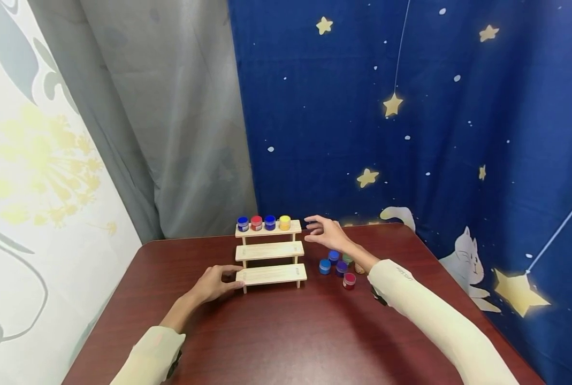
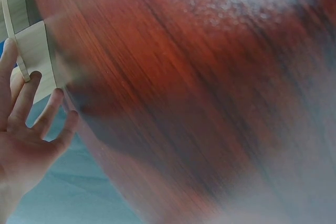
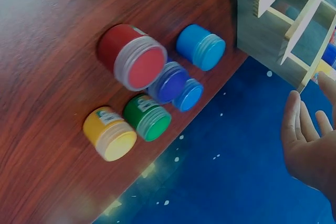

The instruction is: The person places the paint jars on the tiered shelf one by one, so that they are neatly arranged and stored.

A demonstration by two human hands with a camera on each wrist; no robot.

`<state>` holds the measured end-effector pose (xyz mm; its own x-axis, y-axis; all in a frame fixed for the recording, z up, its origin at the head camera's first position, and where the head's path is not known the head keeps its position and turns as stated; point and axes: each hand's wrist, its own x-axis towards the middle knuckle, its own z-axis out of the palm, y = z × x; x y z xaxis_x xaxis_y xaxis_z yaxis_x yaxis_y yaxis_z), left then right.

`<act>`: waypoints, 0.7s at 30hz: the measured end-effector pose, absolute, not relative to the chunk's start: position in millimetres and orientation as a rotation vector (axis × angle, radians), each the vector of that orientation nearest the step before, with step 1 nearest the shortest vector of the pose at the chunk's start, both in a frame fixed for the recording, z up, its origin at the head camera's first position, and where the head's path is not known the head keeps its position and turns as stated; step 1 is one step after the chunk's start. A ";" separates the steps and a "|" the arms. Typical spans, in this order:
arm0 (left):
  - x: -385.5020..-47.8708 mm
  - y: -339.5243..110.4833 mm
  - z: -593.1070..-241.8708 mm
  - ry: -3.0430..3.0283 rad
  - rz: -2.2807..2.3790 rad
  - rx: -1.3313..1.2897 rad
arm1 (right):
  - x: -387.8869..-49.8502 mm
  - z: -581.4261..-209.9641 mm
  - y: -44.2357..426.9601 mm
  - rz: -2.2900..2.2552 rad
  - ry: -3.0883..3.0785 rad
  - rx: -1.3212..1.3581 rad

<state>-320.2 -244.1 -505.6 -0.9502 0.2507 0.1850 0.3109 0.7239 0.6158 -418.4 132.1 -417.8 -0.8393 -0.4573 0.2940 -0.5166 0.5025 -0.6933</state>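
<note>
A three-tier wooden display rack (image 1: pixel 271 275) stands on the table. Its top tier holds a row of small paint jars: blue (image 1: pixel 243 224), red (image 1: pixel 256 223), another blue (image 1: pixel 269 222) and yellow (image 1: pixel 284 223). At the left end of the bottom tier, my left hand (image 1: pixel 214 283) holds the rack between thumb and fingers; the left wrist view shows its other fingers spread. Beside the right end of the top tier, my right hand (image 1: pixel 328 235) is raised with nothing in it, thumb and fingers apart. The lower two tiers bear no jars.
Right of the rack, below my right forearm, several more jars stand grouped: red (image 3: pixel 131 56), light blue (image 3: pixel 201 47), purple (image 3: pixel 168 82), smaller blue (image 3: pixel 188 95), green (image 3: pixel 148 118) and yellow (image 3: pixel 110 135). Curtains hang behind the dark red table (image 1: pixel 276 337).
</note>
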 end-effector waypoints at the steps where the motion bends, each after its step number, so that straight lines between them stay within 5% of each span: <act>1: -320.1 -244.2 -505.5 -2.834 -1.038 -0.462 | -417.7 -418.1 134.3 1.260 -2.660 0.868; 21: -321.1 -243.2 -503.2 -2.852 -1.040 -0.448 | -399.0 -431.5 180.0 1.295 -2.652 0.972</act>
<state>-321.1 -243.2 -503.2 -0.9549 0.2463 0.1661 0.2954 0.7280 0.6187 -399.0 180.0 -431.5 -0.8037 -0.5197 0.2899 -0.5483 0.4572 -0.7003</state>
